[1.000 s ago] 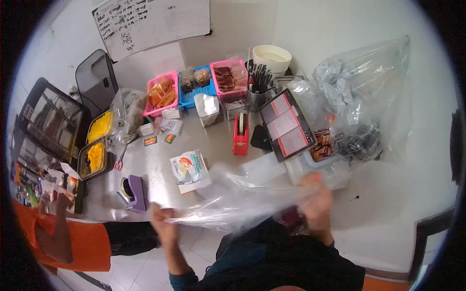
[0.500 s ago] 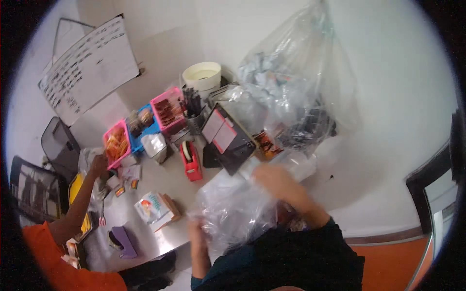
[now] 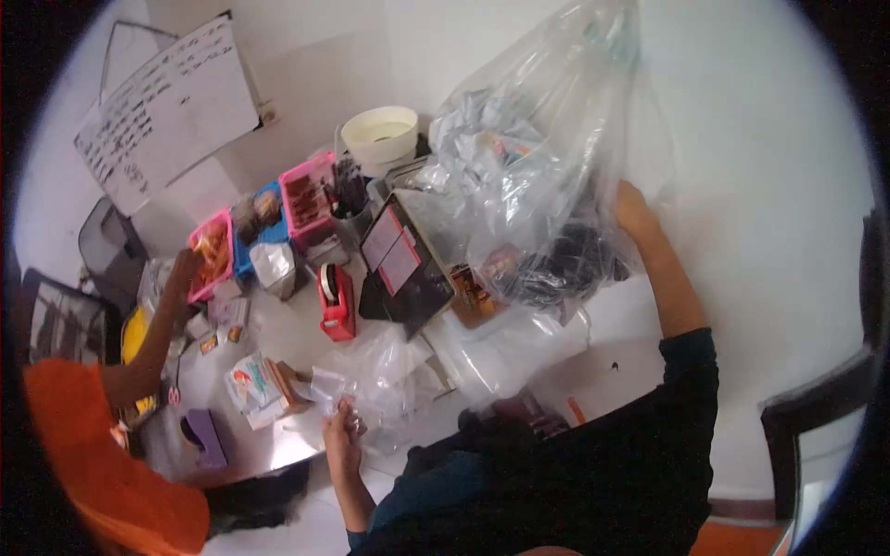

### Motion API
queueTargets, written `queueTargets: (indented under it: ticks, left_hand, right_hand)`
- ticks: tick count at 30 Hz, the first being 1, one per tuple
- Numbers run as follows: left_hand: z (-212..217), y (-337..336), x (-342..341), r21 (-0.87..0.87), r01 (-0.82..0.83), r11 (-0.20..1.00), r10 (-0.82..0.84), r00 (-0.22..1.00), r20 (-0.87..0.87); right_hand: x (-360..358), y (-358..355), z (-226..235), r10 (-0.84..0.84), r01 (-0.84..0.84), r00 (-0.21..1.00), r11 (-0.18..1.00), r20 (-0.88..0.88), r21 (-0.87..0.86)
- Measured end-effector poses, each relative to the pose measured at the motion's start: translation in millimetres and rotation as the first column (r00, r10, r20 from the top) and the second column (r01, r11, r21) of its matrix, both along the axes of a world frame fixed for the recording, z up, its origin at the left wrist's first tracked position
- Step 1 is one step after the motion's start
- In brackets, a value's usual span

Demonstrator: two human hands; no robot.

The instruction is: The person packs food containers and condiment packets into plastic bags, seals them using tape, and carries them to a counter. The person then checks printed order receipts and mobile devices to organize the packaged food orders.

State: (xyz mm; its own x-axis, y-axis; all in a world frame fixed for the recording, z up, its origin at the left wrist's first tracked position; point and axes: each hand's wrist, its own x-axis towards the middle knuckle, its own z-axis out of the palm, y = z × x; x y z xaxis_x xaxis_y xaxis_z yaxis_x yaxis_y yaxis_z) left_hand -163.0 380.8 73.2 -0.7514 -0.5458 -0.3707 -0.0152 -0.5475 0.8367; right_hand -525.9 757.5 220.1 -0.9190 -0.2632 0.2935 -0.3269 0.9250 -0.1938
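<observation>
My left hand [image 3: 343,424] is closed on a crumpled clear plastic bag [image 3: 380,380] at the table's front edge. Up on the right, my right hand [image 3: 636,211] has its fingers curled against the side of a large clear plastic bag [image 3: 547,120] hanging by the wall. Pale crumpled plastic and dark bundles show inside that big bag. Below it, a stack of flat clear plastic bags [image 3: 510,357] lies on the table, between my two arms.
A red tape dispenser [image 3: 336,310], a black clipboard [image 3: 408,283] and a small box [image 3: 260,394] stand left of centre. Behind are pink baskets [image 3: 309,190] and a cream bowl [image 3: 380,134]. At left, a co-worker's arm [image 3: 158,343] reaches toward the baskets.
My right hand has moved from the clear plastic over the table up to the large hanging bag. My left hand has shifted left, with the crumpled bag in it.
</observation>
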Motion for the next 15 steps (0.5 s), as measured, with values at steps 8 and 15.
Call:
queueTargets:
  ticks: [8, 15]
  left_hand:
    - [-6.2, 13.0, 9.3, 0.182, -0.226, 0.957, 0.239, 0.969, -0.054]
    - [-7.6, 37.3, -16.9, 0.189, -0.215, 0.958, 0.220, 0.976, -0.006]
  right_hand:
    - [86.2, -3.0, 60.8, -0.177, 0.059, 0.882, 0.961, -0.438, -0.270]
    - [168.2, -3.5, 42.7, -0.285, -0.676, 0.231, 0.641, -0.930, -0.365]
